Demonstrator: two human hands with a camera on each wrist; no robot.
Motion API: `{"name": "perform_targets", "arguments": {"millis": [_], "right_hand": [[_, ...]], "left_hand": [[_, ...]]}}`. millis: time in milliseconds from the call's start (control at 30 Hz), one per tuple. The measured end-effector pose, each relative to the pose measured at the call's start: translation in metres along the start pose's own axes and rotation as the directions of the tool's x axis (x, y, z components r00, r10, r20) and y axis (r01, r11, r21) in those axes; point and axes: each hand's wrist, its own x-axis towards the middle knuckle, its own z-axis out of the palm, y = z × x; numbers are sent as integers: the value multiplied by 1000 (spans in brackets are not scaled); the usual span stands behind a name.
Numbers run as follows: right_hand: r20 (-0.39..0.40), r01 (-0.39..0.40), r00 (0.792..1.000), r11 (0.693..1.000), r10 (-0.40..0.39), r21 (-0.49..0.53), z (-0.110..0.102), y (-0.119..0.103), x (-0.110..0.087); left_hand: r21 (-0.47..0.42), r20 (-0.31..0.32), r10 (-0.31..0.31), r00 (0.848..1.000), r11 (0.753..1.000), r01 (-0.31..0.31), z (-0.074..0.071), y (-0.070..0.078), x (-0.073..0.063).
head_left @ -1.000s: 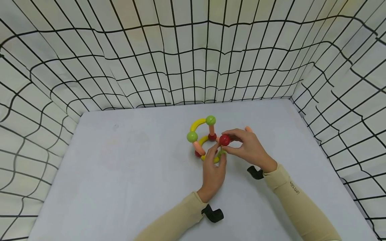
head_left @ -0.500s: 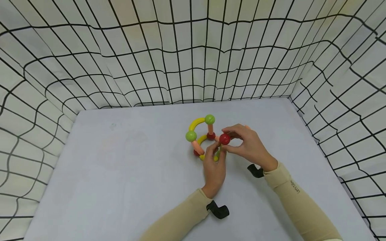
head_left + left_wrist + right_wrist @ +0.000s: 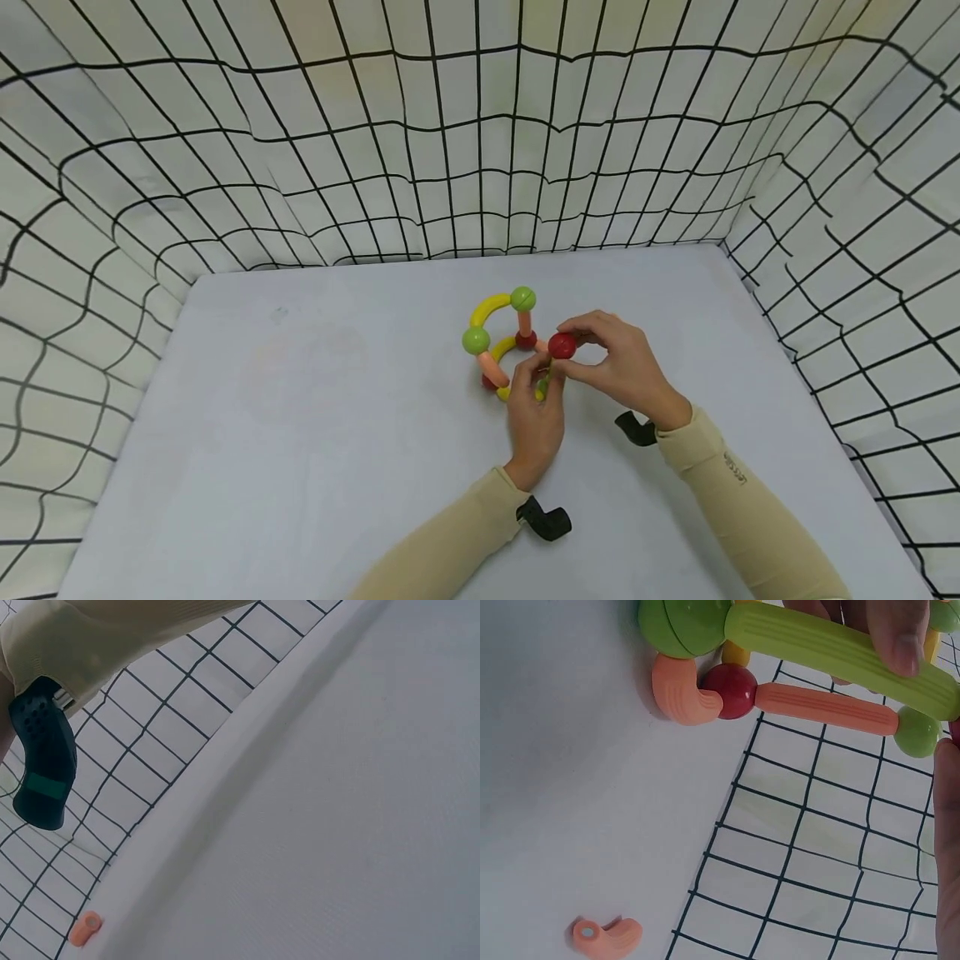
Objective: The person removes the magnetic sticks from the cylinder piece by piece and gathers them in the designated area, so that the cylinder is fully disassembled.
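Note:
A toy frame of balls and rods stands on the white table, with green balls (image 3: 476, 340), yellow curved rods (image 3: 489, 310) and straight peach rods (image 3: 524, 322). At its near right, my left hand (image 3: 536, 429) pinches an upright light-green rod (image 3: 817, 641). A larger green ball (image 3: 686, 622) sits at that rod's lower end, joined to a curved peach piece (image 3: 682, 690). Between thumb and fingers, my right hand (image 3: 622, 362) holds a shiny red ball (image 3: 562, 346) at the rod's top end. The left wrist view shows neither the hand's fingers nor the toy.
A loose curved peach piece (image 3: 607, 937) lies on the table, hidden behind the right hand in the head view. Black netting (image 3: 480, 167) over white cloth walls the table's back and sides. Dark wrist mounts (image 3: 546, 518) stick out from both sleeves.
The left forearm has shifted slightly right. The red ball and right hand have moved a touch to the right. Both holds stay the same, and the right hand now covers the loose peach piece.

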Motion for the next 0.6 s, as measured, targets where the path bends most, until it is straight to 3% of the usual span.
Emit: {"name": "perform_targets", "arguments": {"millis": [200, 433, 600], "right_hand": [[-12, -47, 999, 997, 48, 65, 1, 3, -2], [-29, -49, 998, 992, 53, 115, 4, 4, -4], [-35, -90, 995, 990, 94, 110, 4, 3, -4]], "left_hand": [[13, 3, -4, 1000, 1000, 4, -1, 1, 0], [15, -4, -2, 1000, 1000, 2, 0, 2, 1], [9, 0, 1, 1000, 1000, -1, 0, 4, 1]]}}
